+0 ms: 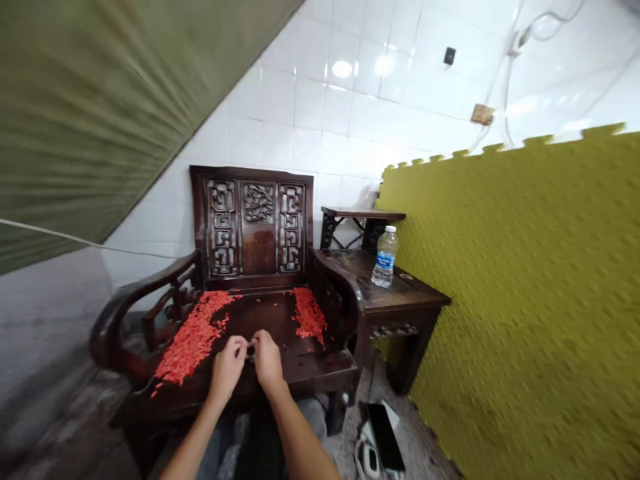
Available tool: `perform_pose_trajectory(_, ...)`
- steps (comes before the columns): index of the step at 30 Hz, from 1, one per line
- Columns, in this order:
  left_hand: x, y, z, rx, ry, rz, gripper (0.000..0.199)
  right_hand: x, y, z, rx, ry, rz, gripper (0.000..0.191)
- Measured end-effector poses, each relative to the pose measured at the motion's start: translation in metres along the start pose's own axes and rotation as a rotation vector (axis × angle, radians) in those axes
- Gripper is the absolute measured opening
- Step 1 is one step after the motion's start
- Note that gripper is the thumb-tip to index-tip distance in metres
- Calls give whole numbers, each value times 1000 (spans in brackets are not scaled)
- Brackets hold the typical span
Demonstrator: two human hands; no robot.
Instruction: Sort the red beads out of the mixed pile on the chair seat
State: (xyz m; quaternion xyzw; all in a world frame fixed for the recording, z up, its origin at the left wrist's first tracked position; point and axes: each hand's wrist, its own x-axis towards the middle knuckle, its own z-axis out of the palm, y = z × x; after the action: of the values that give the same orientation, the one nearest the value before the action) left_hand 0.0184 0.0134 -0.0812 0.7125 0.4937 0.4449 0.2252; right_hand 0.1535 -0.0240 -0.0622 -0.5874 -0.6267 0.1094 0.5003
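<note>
My left hand [229, 367] and my right hand [267, 362] meet above the seat of a dark carved wooden armchair [273, 320]. Their fingertips pinch a small dark-and-silver object [250, 351], too small to identify. Two patches of small red-orange pieces lie on the seat. The larger patch [193, 340] spreads to the left of my left hand, and the smaller one [309, 315] lies ahead and to the right of my right hand. Neither hand touches these patches.
A wooden side table [405, 287] with a plastic water bottle [385, 257] stands right of the armchair. A phone [386, 437] and a white cable lie on the floor. An olive tarp [100, 100] hangs left; a yellow-green foam mat [525, 300] stands right.
</note>
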Motion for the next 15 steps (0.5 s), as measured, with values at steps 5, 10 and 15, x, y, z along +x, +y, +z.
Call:
perform_pose_trajectory(5, -9, 4, 0, -28, 69, -20, 22, 2, 5, 5, 51, 44, 9, 27)
perform_pose_trajectory(10, -12, 12, -2, 23, 92, 12, 23, 1, 13, 8, 97, 86, 16, 29)
perform_pose_trajectory(15, -13, 21, -3, 190, 38, 70, 26, 3, 19, 12, 170, 123, 64, 31)
